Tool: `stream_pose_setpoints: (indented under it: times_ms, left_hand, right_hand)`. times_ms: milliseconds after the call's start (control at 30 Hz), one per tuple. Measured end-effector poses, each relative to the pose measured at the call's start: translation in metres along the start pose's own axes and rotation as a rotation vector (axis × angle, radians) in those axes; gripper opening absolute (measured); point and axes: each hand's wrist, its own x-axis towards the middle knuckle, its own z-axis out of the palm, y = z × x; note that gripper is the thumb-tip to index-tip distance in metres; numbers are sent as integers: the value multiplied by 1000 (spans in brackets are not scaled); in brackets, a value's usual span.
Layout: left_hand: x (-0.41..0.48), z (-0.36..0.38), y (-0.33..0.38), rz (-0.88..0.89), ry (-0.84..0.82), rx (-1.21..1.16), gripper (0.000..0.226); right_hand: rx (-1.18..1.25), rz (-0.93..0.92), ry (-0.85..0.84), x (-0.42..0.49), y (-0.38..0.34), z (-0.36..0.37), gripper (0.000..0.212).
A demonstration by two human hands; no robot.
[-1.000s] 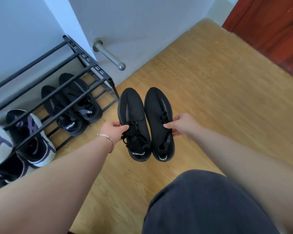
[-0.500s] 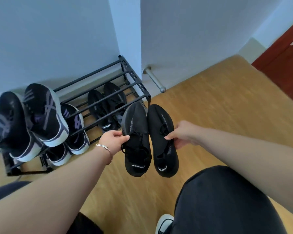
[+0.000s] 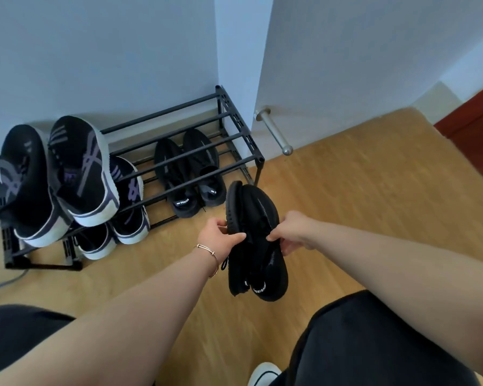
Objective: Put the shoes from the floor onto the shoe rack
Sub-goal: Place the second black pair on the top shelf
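Pressed together now, the black shoes (image 3: 255, 240) are pinched by left hand (image 3: 216, 236) and right hand (image 3: 292, 232); next, set them on the rack (image 3: 236, 135).

held shoes (image 3: 258, 240): black knit, white heel lettering
shoe rack (image 3: 236, 118): black
top-shelf sneakers (image 3: 81, 168): black, purple stripes, white soles
floor (image 3: 360, 190): tan wood grain

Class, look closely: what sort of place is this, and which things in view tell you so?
Probably a home entryway or hallway corner: a black metal shoe rack against a white wall, a wooden floor, and a metal doorstop.
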Motion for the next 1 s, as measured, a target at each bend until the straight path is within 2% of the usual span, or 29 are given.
stream_pose_setpoints:
  times_ms: [100,333,567,700,867,1000]
  left_hand:
    - [-2,5,0,-7,53,-13,47]
    - [-18,-4,13,23,64,27,36]
    - [-31,-34,30,82,78,-82,33]
    - [-30,-57,49,119,103,-139,27]
    - [-14,-103,74,184,112,-172,25]
    - [3,-134,88,237,163,-209,17]
  right_hand:
    - [-13,-16,-3,-1,0,-1,45]
    - [54,-15,-3,-30,-1,-24,45]
    - [158,-93,-41,-63,-12,-45,31]
    - [222,-173,-18,-69,-31,-46,20]
    - [289,-275,22,-65,-70,-45,28]
    - [357,-342,74,-56,-102,-42,23]
